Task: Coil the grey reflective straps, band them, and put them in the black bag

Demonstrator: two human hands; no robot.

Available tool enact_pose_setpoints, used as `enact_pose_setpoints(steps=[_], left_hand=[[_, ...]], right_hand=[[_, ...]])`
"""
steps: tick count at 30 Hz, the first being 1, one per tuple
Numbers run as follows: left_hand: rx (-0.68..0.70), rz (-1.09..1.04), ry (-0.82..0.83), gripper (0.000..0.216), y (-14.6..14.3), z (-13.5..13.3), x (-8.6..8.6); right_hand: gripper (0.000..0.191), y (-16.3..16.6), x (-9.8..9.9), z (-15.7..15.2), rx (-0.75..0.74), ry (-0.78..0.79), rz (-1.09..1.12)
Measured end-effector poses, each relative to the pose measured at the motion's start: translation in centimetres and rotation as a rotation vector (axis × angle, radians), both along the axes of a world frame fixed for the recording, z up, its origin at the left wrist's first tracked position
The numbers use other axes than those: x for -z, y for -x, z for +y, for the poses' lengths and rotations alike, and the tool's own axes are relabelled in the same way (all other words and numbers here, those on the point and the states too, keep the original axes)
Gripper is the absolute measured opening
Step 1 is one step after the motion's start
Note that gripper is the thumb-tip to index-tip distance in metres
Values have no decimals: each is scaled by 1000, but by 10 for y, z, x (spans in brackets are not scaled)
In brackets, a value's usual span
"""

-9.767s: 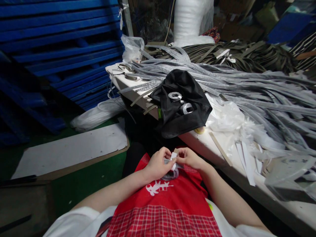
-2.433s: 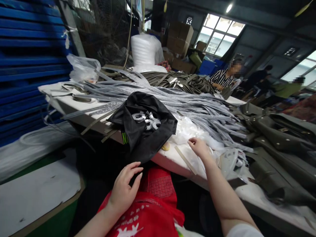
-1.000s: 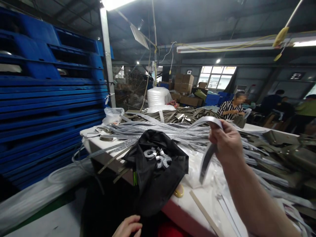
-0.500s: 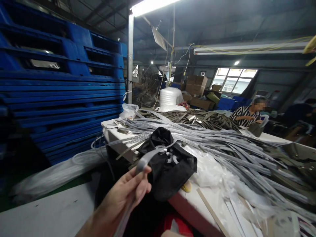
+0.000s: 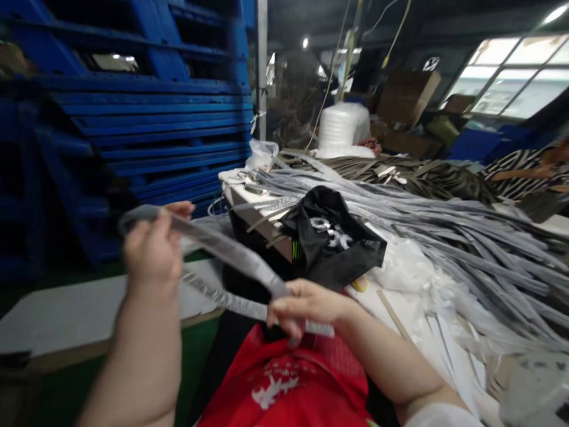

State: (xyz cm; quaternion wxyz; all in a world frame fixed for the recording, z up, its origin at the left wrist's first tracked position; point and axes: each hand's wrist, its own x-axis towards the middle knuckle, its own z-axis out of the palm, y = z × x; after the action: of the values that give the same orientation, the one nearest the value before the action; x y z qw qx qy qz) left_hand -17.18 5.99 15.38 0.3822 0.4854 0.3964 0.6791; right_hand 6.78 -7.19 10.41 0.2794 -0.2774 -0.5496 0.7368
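Observation:
My left hand (image 5: 151, 249) is raised at the left and grips one end of a long grey strip (image 5: 231, 255). The strip folds over that hand and runs down to my right hand (image 5: 306, 305), which pinches it just above my red apron (image 5: 288, 379). Both hands are blurred by motion. Behind them a black bag (image 5: 333, 243) holding small silver rolls lies at the near edge of the white table (image 5: 400, 308). A large heap of grey strips (image 5: 444, 219) covers the table beyond the bag.
Stacked blue pallets (image 5: 133, 118) fill the left. A white board (image 5: 66, 308) lies on the green floor. Olive straps (image 5: 400, 172) and a white foam roll (image 5: 342, 127) sit at the back. A person in a striped top (image 5: 524, 172) works at the far right.
One strip has been pulled from the heap. My left hand swung it out to the left and my right hand has taken hold of its other part above the apron. The camera tilted down.

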Motion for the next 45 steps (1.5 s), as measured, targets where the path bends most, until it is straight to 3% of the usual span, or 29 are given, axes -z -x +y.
enact_pose_setpoints(steps=[1, 4, 6, 7, 8, 10, 13, 16, 18, 22, 25, 26, 27, 29, 30, 32, 34, 39, 42, 45], left_hand=[[118, 3, 244, 33, -8, 1, 14], [394, 57, 600, 51, -43, -18, 70], [605, 54, 714, 64, -63, -44, 104], [836, 9, 765, 68, -69, -57, 116], [980, -35, 777, 69, -72, -70, 126], [1189, -76, 767, 61, -69, -87, 137], [1357, 31, 774, 44, -46, -93, 140], [1509, 175, 874, 40, -17, -89, 142], [1536, 240, 954, 42, -2, -89, 146], [1475, 261, 1016, 43, 14, -92, 154], [1439, 226, 998, 40, 10, -93, 149], [1433, 214, 985, 40, 6, -92, 146], [1430, 202, 972, 39, 2, -92, 142], [1428, 178, 945, 39, -10, -90, 135], [1426, 167, 934, 39, -16, -89, 132], [1415, 146, 921, 40, -26, -87, 129], [1401, 138, 917, 41, -30, -86, 129], [1344, 147, 924, 41, -29, -89, 128], [1238, 66, 864, 40, -34, -90, 112], [1052, -82, 683, 32, -42, -81, 89]], right_hand=[[36, 4, 3, 12, 185, 26, 80], [23, 13, 16, 52, 587, 144, 353], [17, 15, 24, 74, 711, 245, 465], [15, 14, 28, 83, 756, 288, 500], [13, 12, 32, 89, 792, 326, 522], [12, 7, 40, 97, 851, 388, 542], [11, -2, 55, 99, 905, 442, 549], [14, -12, 70, 97, 959, 420, 514], [19, -19, 77, 93, 985, 344, 386], [37, -30, 79, 72, 891, -35, -279], [20, -28, 71, 45, 844, -328, -570], [22, -25, 70, 36, 776, -457, -620], [37, -21, 70, 28, 646, -596, -667], [57, -10, 75, 17, 292, -782, -705], [56, -5, 80, 14, 146, -791, -703], [36, 0, 93, 11, 50, -746, -746], [23, -1, 102, 12, 127, -707, -831], [18, -21, 106, 22, 384, -669, -930], [16, -16, 109, 21, 438, -481, -702], [18, 10, 116, 2, 327, -290, -391]])
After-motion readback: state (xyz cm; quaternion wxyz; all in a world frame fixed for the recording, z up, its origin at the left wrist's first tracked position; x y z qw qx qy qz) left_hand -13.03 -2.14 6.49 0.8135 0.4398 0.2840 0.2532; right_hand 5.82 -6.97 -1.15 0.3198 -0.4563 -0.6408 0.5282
